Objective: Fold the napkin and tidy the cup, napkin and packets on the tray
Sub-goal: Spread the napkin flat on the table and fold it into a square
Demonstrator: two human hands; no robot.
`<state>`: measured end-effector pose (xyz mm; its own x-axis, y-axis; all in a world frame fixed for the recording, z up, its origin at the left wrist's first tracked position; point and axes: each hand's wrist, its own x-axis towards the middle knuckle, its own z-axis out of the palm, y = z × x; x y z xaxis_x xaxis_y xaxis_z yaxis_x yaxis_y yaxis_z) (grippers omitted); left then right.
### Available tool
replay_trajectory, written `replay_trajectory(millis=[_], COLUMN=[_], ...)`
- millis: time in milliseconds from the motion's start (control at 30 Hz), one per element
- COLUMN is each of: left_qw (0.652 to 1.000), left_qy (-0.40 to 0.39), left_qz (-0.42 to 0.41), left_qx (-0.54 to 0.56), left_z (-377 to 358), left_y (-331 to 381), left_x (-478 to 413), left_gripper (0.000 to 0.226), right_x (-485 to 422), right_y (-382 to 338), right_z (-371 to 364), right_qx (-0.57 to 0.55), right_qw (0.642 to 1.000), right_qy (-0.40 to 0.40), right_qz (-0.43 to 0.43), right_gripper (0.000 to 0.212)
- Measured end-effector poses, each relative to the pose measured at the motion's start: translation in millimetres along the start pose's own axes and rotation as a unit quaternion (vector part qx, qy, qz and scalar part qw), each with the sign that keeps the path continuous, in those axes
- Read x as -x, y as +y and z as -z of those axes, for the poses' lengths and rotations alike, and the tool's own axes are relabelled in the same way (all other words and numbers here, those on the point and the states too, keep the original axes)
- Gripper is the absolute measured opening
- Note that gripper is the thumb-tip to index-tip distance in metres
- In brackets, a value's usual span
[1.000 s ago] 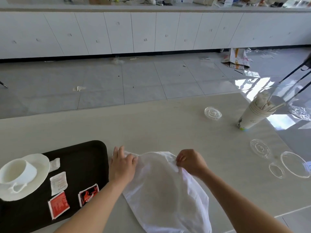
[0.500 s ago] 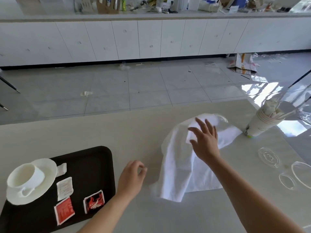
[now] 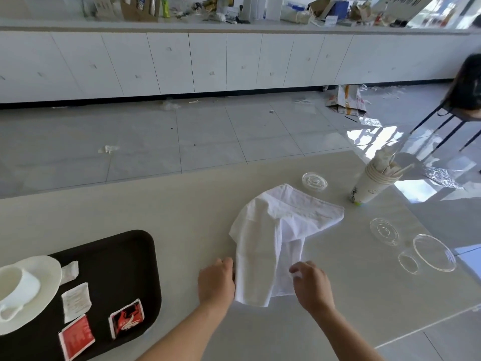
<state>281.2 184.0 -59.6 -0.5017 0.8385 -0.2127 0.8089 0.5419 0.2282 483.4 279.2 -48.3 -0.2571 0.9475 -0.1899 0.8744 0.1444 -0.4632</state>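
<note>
– While both hands were down at the near end of it, where was the crumpled white cloth napkin (image 3: pixel 281 230) actually sitting? On the tray or off?

– Off, lol. It lay rumpled on the pale beige counter (image 3: pixel 156 204), just right of the black plastic tray (image 3: pixel 125 259) and not touching it. So the left hand (image 3: pixel 217 281) was at the napkin's near left edge with its fingers curled round the cloth, gripping that side. And the right hand (image 3: pixel 311 285) hovered over the near right corner with fingers bent, but it was blurred, so I honestly couldn't tell if it had hold of anything.

– And the tray stuff?

– So the white ceramic cup (image 3: pixel 18 285) stood upright on a white saucer (image 3: pixel 49 272) at the tray's left end. Four packets sat beside it:
- a small white paper packet (image 3: pixel 70 270) right at the saucer's rim
- a bigger white paper packet (image 3: pixel 76 300) nearer me
- a red square packet (image 3: pixel 76 337) at the near edge
- a red-and-black packet (image 3: pixel 127 317) further right

Past the napkin on the counter were a stack of white paper cups (image 3: pixel 372 183) with stuff poking out, plus a few clear plastic lids (image 3: pixel 314 181).
</note>
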Motion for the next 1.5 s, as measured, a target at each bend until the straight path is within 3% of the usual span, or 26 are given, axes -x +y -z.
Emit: replay_trajectory(millis=[67,167,233,367,400,467,533,633,733,800,867,900,967,1033,1133,1200,1233,1300,1333,1367,1433,1500], left_qw=[0.998,0.982,0.98,0.995,0.993,0.992,0.981,0.966,0.961,0.969,0.963,0.962,0.977,0.987,0.982,0.943,0.893,0.76,0.72,0.707,0.718,0.728], left_qy=[0.002,0.073,0.11,0.067,0.064,0.068,0.084,-0.056,-0.109,-0.047,0.107,0.165,0.182,0.096,-0.035,-0.073,-0.101,-0.174,-0.196,-0.207,-0.21,-0.195], left_qz=[0.011,0.092,0.11,-0.01,-0.033,-0.087,-0.172,-0.243,-0.212,-0.214,-0.243,-0.219,-0.092,0.062,0.122,0.168,0.204,0.257,0.256,0.235,0.186,0.178], left_qx=[0.055,0.148,0.122,-0.073,-0.093,-0.065,-0.026,-0.071,-0.136,-0.113,-0.039,-0.003,0.063,0.114,0.142,0.279,0.388,0.571,0.614,0.634,0.636,0.633], left_z=[7,25,36,38,35,31,28,19,5,4,6,7,16,27,36,40,45,51,51,51,53,52], left_y=[-8,-42,-70,-90,-88,-75,-56,-34,-43,-56,-66,-69,-65,-50,-22,-7,-1,5,6,7,10,13], left_x=[1,7,17,45,47,38,21,5,11,26,31,25,5,-20,-49,-62,-67,-73,-75,-74,-69,-65], left_gripper=[0.014,0.008,0.012,0.028,0.029,0.032,0.031,0.05,0.064,0.054,0.03,0.028,0.018,0.032,0.045,0.046,0.049,0.055,0.052,0.043,0.023,0.022], right_x=[3,8,14,21,19,11,1,-9,-10,-3,3,5,4,-1,-5,-6,-5,-4,-2,-2,-1,0], right_y=[3,17,26,42,42,35,21,5,16,36,59,68,77,73,67,68,69,67,65,64,63,64], right_z=[16,46,57,54,52,46,35,9,-16,-22,-22,-20,-16,-15,-15,-16,-17,-19,-19,-20,-20,-21], right_qx=[0.0,0.013,0.053,0.179,0.202,0.198,0.149,0.145,0.159,0.152,0.148,0.133,0.1,0.101,0.113,0.126,0.129,0.119,0.114,0.11,0.111,0.113], right_qw=[1.0,0.998,0.997,0.976,0.973,0.979,0.983,0.984,0.977,0.973,0.971,0.974,0.981,0.981,0.978,0.977,0.977,0.979,0.98,0.981,0.98,0.98], right_qy=[-0.001,0.041,0.01,-0.113,-0.095,0.014,0.096,0.012,-0.072,-0.074,-0.05,-0.035,-0.016,-0.015,-0.016,-0.02,-0.022,-0.014,-0.006,0.002,0.011,0.016], right_qz=[-0.01,-0.048,-0.06,-0.052,-0.055,-0.033,0.04,0.104,0.121,0.159,0.181,0.177,0.164,0.167,0.175,0.174,0.17,0.163,0.162,0.162,0.164,0.165], right_gripper=[0.033,0.023,0.02,0.023,0.022,0.017,0.02,0.05,0.067,0.072,0.08,0.084,0.089,0.088,0.086,0.086,0.086,0.083,0.081,0.08,0.077,0.076])
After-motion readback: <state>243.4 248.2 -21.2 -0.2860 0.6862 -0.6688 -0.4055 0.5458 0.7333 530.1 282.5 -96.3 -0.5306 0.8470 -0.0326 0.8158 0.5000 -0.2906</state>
